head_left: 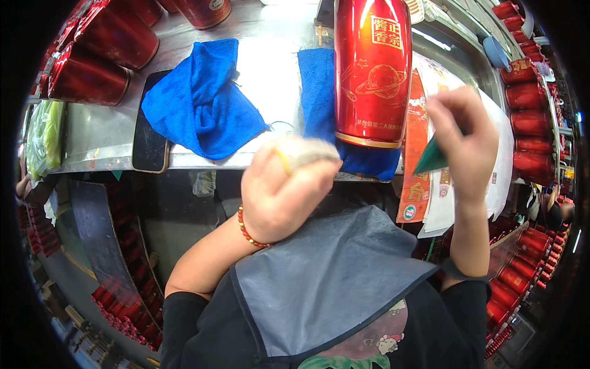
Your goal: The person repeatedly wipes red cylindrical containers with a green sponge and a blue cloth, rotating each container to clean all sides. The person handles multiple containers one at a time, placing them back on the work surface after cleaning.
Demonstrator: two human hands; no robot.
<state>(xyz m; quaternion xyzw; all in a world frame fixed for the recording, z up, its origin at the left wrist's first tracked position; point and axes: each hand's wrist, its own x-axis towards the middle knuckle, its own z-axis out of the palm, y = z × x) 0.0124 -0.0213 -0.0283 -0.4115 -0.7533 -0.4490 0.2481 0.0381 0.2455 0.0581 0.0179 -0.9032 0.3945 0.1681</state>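
My left hand (276, 197) is closed around a pale, wadded cloth or pad (307, 152), blurred by motion, near the front edge of the metal table. Raised at the right, my right hand (468, 141) has its fingers curled, pinching a flat green pointed piece (432, 158) that looks like a plastic scraper. Between and beyond the hands, a glossy red bottle (372, 74) with gold patterns and a gold rim lies on a blue cloth (370, 162). Neither hand touches the bottle. Orange-red printed sheets (416, 184) lie below the right hand.
A crumpled blue cloth (203, 101) partly covers a dark phone (151, 147) on the metal table (92, 138). Several red bottles (86, 74) stand at the far left. White paper sheets (499, 178) and a blue bowl (495, 52) are at right. Racked red bottles (531, 129) line the right side.
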